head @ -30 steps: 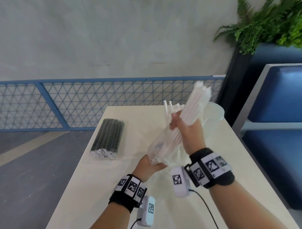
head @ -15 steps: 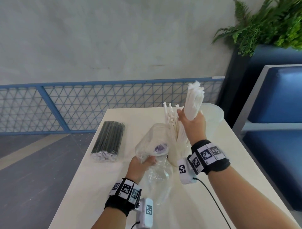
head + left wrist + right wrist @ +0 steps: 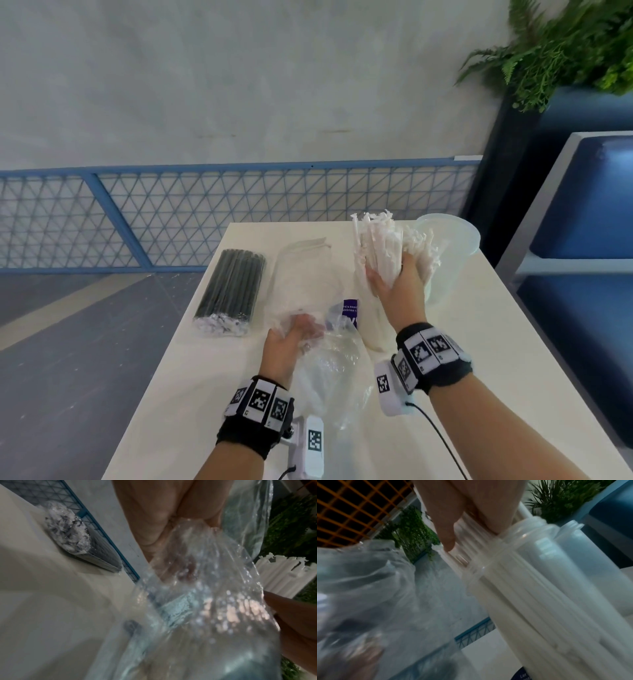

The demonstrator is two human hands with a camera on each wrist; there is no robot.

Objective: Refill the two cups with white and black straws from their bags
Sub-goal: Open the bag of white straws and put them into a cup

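Note:
My right hand grips a bundle of white straws whose lower ends stand inside a clear cup at mid-table. In the right wrist view my fingers wrap the white straws just above the cup rim. A second clear cup stands empty just right of it. My left hand holds the crumpled, empty clear bag, which drapes over the table. The sealed bag of black straws lies flat at the table's left side.
The pale table ends at a blue mesh fence on the far side. A blue bench and a dark planter with ferns stand to the right. Floor lies to the left of the table.
My right hand has brought the white straws down and upright into the cup. My left hand has pulled the emptied clear bag off to the left and lowered it toward the table.

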